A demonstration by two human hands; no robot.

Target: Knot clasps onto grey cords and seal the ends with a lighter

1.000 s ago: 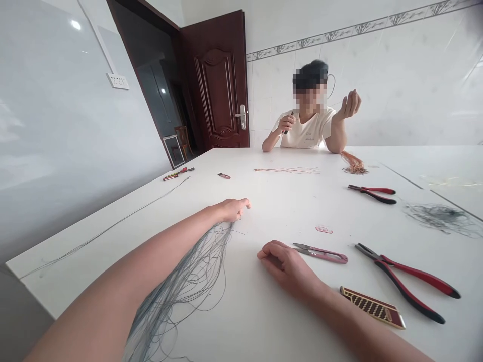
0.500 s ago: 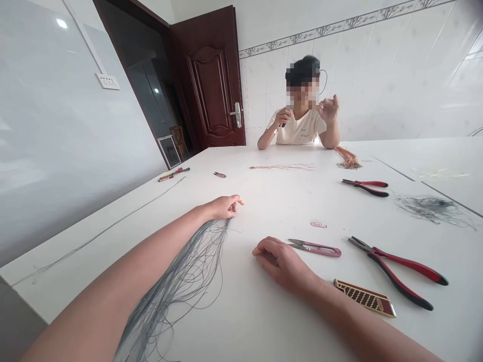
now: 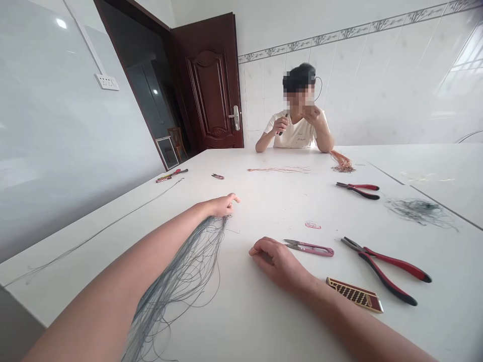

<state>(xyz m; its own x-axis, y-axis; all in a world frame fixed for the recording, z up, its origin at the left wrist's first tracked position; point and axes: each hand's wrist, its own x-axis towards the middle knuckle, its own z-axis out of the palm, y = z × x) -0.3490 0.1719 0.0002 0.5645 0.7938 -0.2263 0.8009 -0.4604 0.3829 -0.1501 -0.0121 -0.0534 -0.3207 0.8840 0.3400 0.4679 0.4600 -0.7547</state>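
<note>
Grey thread (image 3: 177,281) lies in a loose bundle across the white table (image 3: 241,322), running from the near edge under the left forearm and narrowing toward the left hand (image 3: 222,205). That hand rests on the table at the far tip of the bundle, fingers drawn together on the thread ends with the forefinger pointing out; whether it actually pinches a strand I cannot tell. The right hand (image 3: 277,259) lies palm down to the right of the bundle, apart from it, fingers curled loosely under and holding nothing.

Just beside the right wrist sits a flat brown-and-gold card (image 3: 354,294). Just past the right hand's fingers lie pink snips (image 3: 309,247), close to the knuckles but not touching. To the right of them are red-handled pliers (image 3: 385,270), jaws pointing left.

Farther out there is a small red mark (image 3: 313,225) on the table, then a second pair of pliers (image 3: 358,190), and a tangle of grey thread (image 3: 417,210) to the right. A long single wire (image 3: 94,231) runs along the left edge toward some small tools (image 3: 171,175).

At the far side a person (image 3: 298,125) in a white shirt sits with both hands raised near the face, orange strands (image 3: 341,163) by one elbow and more orange strands (image 3: 279,170) laid flat on the table. Behind stands a dark wooden door (image 3: 211,90), open.
</note>
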